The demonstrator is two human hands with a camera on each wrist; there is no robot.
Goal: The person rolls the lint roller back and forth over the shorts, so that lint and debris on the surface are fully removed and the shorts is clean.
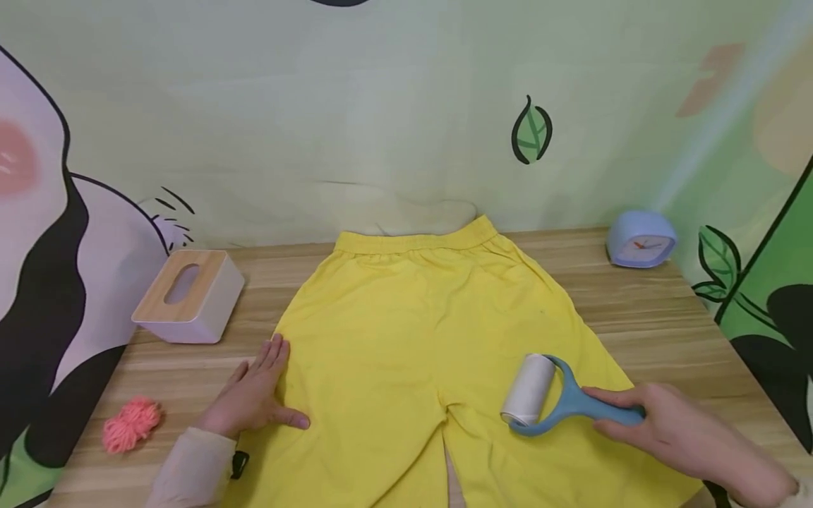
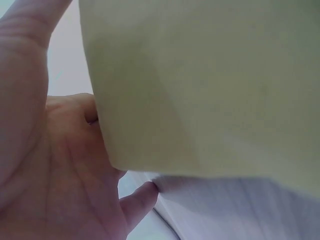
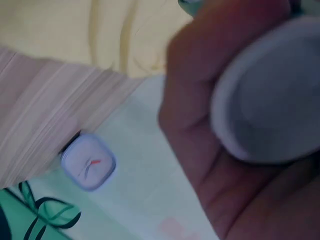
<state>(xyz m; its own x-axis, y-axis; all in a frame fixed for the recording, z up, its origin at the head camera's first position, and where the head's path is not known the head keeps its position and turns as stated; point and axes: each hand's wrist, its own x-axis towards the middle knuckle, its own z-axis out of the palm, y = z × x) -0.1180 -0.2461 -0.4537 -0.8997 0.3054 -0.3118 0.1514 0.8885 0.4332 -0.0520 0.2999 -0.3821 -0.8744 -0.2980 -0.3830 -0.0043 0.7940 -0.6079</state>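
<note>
Yellow shorts lie spread on the wooden table, waistband toward the wall, with a few wrinkles near the crotch. On their left edge rests my left hand, thumb spread away from the fingers; in the left wrist view the cloth covers part of that hand. My right hand grips the blue handle of a lint roller, whose white roll touches the right leg of the shorts. The right wrist view has the curled hand around the handle, its butt end close to the camera.
A white tissue box with a wooden lid stands at the left. Nearer the front left lies a pink yarn bundle. A lavender clock sits at the back right, by the printed wall.
</note>
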